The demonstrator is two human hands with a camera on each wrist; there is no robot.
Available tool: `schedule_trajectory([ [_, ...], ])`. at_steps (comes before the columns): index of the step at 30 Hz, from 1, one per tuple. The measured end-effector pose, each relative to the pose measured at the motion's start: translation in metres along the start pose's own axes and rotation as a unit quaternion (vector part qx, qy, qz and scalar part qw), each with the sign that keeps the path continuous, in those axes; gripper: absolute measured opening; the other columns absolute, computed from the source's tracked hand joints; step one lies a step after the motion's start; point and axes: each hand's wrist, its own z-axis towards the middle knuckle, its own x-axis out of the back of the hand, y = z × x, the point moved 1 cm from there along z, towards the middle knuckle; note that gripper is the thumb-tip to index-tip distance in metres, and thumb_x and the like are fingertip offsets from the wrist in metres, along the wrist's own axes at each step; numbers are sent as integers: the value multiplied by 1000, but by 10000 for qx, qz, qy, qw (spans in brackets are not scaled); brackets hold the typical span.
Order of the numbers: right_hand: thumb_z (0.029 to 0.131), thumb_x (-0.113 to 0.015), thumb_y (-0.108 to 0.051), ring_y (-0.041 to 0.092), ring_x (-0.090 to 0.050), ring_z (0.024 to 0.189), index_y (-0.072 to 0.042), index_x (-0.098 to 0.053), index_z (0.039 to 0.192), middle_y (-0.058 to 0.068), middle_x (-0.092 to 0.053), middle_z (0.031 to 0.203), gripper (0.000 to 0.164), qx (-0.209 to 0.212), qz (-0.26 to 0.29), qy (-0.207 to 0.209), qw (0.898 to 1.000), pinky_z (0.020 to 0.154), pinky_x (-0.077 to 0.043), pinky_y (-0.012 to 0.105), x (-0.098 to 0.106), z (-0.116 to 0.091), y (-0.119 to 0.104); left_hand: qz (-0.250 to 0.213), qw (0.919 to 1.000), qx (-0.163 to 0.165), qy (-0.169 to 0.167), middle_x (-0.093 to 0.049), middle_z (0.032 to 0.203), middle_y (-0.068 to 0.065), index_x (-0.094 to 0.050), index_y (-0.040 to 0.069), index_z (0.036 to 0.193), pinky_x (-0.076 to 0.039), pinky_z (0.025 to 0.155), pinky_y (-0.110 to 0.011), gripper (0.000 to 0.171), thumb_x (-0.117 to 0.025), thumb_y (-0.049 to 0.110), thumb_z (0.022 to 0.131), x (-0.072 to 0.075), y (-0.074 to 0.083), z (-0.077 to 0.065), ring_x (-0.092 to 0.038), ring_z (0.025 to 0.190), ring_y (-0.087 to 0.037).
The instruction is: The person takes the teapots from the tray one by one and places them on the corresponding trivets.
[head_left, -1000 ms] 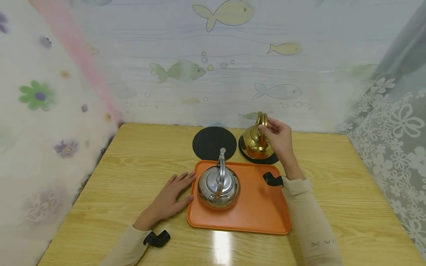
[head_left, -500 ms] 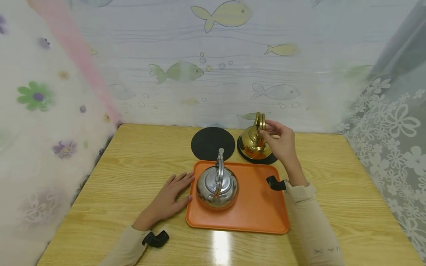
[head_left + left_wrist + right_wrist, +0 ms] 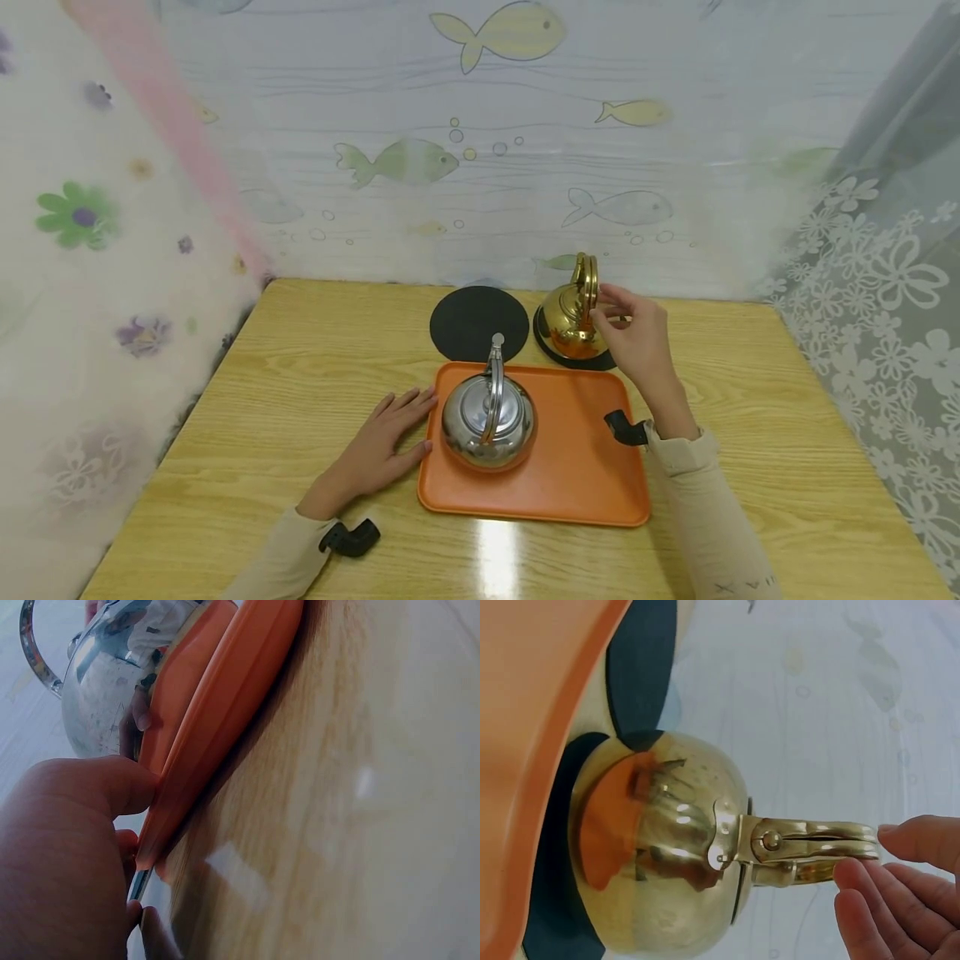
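Observation:
A gold kettle (image 3: pixel 564 327) stands on a round black mat (image 3: pixel 573 362) at the back right. My right hand (image 3: pixel 637 340) is beside its raised handle (image 3: pixel 817 829), thumb and fingers spread, fingertips right at the handle's edge. On the left half of an orange tray (image 3: pixel 585 458) sits a silver kettle (image 3: pixel 480 442), its handle upright. My left hand (image 3: pixel 382 450) lies on the table with straight fingers reaching the tray's left edge. In the left wrist view the thumb (image 3: pixel 135 787) touches the tray's rim.
Left of the gold kettle lies a second round black mat (image 3: pixel 478 321), close behind the tray. The wooden table (image 3: pixel 315 350) ends at a fish-patterned curtain (image 3: pixel 300 158) at the back. Patterned fabric hangs along both sides.
My right hand has eased off the gold kettle's handle, moving slightly right and toward me as its fingers loosen. The gold kettle stays on its mat. My left hand holds its place.

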Motion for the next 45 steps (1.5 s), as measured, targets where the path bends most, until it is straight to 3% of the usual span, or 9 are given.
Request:
schedule_trajectory([
  [4,95,-68,0,33,-73,96,5,-64,133,22,-71,121,39,42,-85,-35,9999,75,-61,28,-1,-5,-3,29,10000,26,-6,-40,162,-4,-45,13,155,-16,122,-61,64,-64,36,99,-1,-2,-1,-34,151,-33],
  [7,95,-68,0,34,-73,96,4,-63,134,22,-69,125,40,79,-111,-61,9999,77,-62,44,-2,-10,-5,58,10000,22,-11,-40,162,-3,-45,13,155,-17,122,-61,64,-64,37,99,-1,-2,-1,-34,151,-33],
  [10,95,-68,-1,34,-73,97,2,-63,136,22,-68,129,42,86,-121,-66,9999,78,-61,48,-2,-13,-6,47,10000,13,-18,-39,162,-3,-44,14,156,-17,122,-61,64,-64,37,99,-1,-2,-1,-33,151,-32],
  [14,95,-67,-1,33,-72,100,0,-62,138,20,-66,131,43,1,-50,-50,10000,78,-62,41,-2,-17,-7,34,10000,34,-42,-39,163,-2,-44,14,156,-16,123,-59,64,-63,37,100,0,-1,0,-33,151,-31],
  [19,96,-67,-3,31,-70,103,-2,-62,139,17,-67,131,43,-144,168,43,9997,75,-55,12,-1,-21,-12,76,9999,75,-46,-39,163,-3,-44,14,156,-16,123,-60,64,-63,37,100,2,-1,0,-33,151,-31],
  [21,97,-67,-4,30,-70,103,-1,-63,138,17,-68,130,42,-157,274,106,9994,74,-51,6,0,-22,-15,71,9999,71,-28,-39,162,-3,-44,14,156,-16,123,-60,64,-64,37,99,3,-1,0,-33,151,-32],
  [30,97,-67,-8,-2,-65,95,-5,-66,135,14,-71,126,38,-381,878,391,9946,76,-54,10,2,-37,-31,-47,10000,-43,17,-40,162,-5,-45,12,155,-17,122,-62,64,-64,36,99,1,-1,0,-35,150,-34],
  [40,99,-66,-8,2,-66,99,-3,-68,131,16,-72,120,32,-605,1361,382,9881,72,-55,14,-2,-47,-45,-110,9999,-34,55,-41,161,-6,-46,10,154,-18,120,-65,63,-65,34,98,1,1,-1,-36,149,-36],
  [45,101,-64,-12,3,-66,100,-4,-69,130,7,-73,117,30,-708,1413,155,9873,72,-55,16,-4,-53,-51,-57,10000,-26,34,-40,162,-4,-45,12,155,-18,121,-64,63,-64,35,99,1,1,-1,-36,149,-34],
])
